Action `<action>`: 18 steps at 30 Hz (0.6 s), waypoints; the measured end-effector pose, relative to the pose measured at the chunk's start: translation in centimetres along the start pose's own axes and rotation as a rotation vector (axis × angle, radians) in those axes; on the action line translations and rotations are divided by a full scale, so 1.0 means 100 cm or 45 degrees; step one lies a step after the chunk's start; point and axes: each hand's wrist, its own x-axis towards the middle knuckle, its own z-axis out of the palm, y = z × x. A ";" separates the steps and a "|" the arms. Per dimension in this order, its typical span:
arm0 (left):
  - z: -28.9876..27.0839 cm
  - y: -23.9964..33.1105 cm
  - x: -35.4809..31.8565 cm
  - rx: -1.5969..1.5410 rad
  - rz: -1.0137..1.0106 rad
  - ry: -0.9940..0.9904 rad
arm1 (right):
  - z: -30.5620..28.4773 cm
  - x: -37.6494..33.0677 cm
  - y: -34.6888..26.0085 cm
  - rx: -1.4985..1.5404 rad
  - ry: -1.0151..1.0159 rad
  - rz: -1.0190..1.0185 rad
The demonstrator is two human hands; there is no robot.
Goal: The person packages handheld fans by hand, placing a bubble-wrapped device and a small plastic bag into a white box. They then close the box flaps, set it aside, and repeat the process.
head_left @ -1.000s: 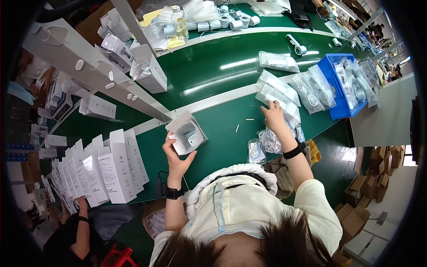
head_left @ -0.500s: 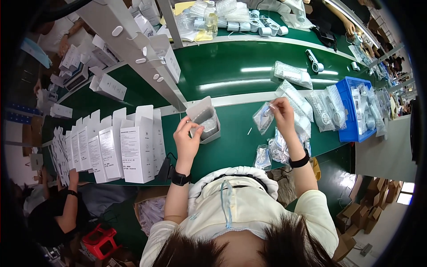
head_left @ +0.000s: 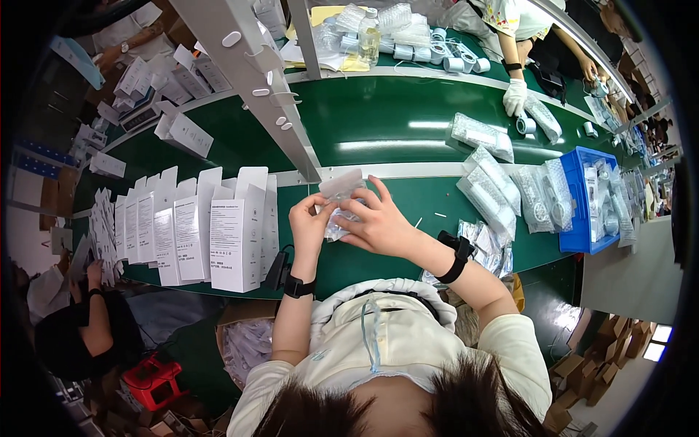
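Observation:
My left hand (head_left: 309,222) grips a small open white carton (head_left: 341,186) above the near edge of the green table (head_left: 378,131). My right hand (head_left: 378,222) pinches a clear plastic bag (head_left: 336,227) with a small item in it, right at the carton's opening, touching the left fingers. Both wrists wear black bands. A heap of similar clear bags (head_left: 484,247) lies to the right of my right forearm.
A row of upright white cartons (head_left: 196,233) stands at my left. Bubble-wrapped packs (head_left: 488,182) and a blue bin (head_left: 586,197) sit to the right. A grey rack post (head_left: 262,80) slants over the table. A gloved co-worker (head_left: 515,95) works across; another person (head_left: 87,320) crouches lower left.
My right hand took a bag from the heap at the right and brought it to the carton. The left hand kept the carton, and both hands now meet in front of me.

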 end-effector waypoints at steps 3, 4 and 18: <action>-0.001 -0.002 0.001 -0.023 0.012 -0.028 | 0.006 -0.012 0.006 -0.053 -0.245 -0.029; -0.002 -0.002 0.000 0.033 0.037 -0.043 | 0.007 -0.014 0.007 -0.078 -0.365 -0.045; -0.119 0.072 -0.041 1.806 -0.107 0.376 | 0.007 -0.034 0.023 0.387 0.187 0.154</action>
